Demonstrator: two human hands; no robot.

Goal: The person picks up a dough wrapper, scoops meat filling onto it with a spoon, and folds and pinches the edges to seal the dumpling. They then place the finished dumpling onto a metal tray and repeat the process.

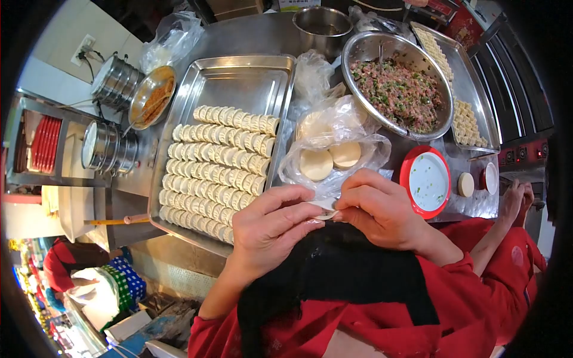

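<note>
Both hands meet low at the table edge, pinching one dumpling between them.

Left hand curls inward, thumb and forefinger closed narrowly on the dumpling's left end; right hand arches over from the other side, fingertips nipped on its right end, wrist in a red sleeve. From the left: stacked steel steamers, a tray with rows of folded dumplings, a plastic bag holding round wrappers, a steel bowl of minced filling, a red-rimmed plate. Another person's hand rests at far right. No writing is legible.
</note>
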